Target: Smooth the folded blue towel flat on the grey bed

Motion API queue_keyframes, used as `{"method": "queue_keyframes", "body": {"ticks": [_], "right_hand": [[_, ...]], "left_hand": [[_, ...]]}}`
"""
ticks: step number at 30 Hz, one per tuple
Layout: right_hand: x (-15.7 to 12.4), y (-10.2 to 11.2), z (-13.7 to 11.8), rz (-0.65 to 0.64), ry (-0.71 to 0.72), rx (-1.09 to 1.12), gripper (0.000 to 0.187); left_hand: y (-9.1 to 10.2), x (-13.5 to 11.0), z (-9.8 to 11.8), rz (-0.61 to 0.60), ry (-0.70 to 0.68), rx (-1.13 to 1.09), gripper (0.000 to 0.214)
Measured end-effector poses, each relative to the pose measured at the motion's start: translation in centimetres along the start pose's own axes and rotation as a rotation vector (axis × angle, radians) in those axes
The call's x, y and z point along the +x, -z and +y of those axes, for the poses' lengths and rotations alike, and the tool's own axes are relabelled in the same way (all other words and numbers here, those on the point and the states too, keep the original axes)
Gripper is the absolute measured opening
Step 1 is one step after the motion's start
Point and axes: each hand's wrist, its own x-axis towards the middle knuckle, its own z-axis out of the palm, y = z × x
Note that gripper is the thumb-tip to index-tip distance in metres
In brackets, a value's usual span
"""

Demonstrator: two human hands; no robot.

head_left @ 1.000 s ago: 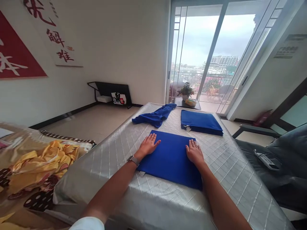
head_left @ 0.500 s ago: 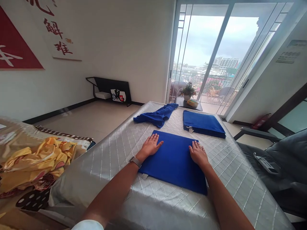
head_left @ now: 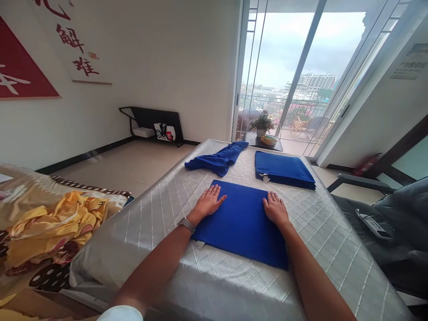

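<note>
A blue cloth (head_left: 242, 223) lies flat in a neat rectangle on the silvery quilted mattress (head_left: 150, 214), with a white tag showing at its near left edge. On its far left side rests my left hand (head_left: 209, 201), open, fingers flat and thumb pointing inward. My right hand (head_left: 275, 207) lies open on the far right side, fingers stretched forward. Farther back, a crumpled blue cloth (head_left: 219, 159) is spread loosely to the left. To the right sits a stack of folded blue cloths (head_left: 284, 169) with white tags at its near left corner.
Yellow patterned fabric (head_left: 63, 223) is heaped at the left. A dark armchair (head_left: 401, 223) holding a white power strip (head_left: 372, 224) stands at the right. Beyond the mattress are a small table with a potted plant (head_left: 262, 122) and a glass sliding door (head_left: 284, 67).
The camera view has shifted slightly. My right hand has slid a little inward along the cloth's far right corner; my left hand stays flat on the cloth, which looks unchanged.
</note>
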Motion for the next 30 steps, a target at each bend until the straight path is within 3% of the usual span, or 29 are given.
{"method": "queue_keyframes", "body": {"ticks": [9, 12, 15, 18, 21, 24, 27, 30], "right_hand": [[-0.3, 0.2, -0.3, 0.016, -0.003, 0.037, 0.066], [-0.4, 0.1, -0.2, 0.028, -0.003, 0.050, 0.066], [-0.3, -0.1, -0.3, 0.036, -0.004, 0.056, 0.066], [-0.3, -0.3, -0.2, 0.048, 0.000, 0.059, 0.065], [-0.4, -0.5, 0.0, 0.065, 0.014, 0.036, 0.064], [-0.6, -0.5, 0.2, 0.070, 0.044, -0.004, 0.061], [-0.7, -0.5, 0.3, 0.067, 0.046, -0.011, 0.060], [-0.6, -0.4, 0.1, 0.065, 0.029, 0.013, 0.061]], "left_hand": [[0.4, -0.5, 0.3, 0.062, 0.040, 0.105, 0.075], [0.7, -0.5, 1.3, 0.072, -0.004, 0.104, 0.076], [0.9, -0.2, 3.8, 0.041, -0.135, 0.077, 0.077], [0.5, 0.7, 8.0, 0.029, -0.290, 0.053, 0.077], [-0.6, 2.4, 12.7, 0.058, -0.419, 0.030, 0.074], [-2.0, 4.3, 16.3, 0.096, -0.462, -0.006, 0.068], [-3.2, 5.6, 17.2, 0.122, -0.419, -0.045, 0.065], [-3.5, 5.9, 15.7, 0.096, -0.362, -0.048, 0.068]]}}
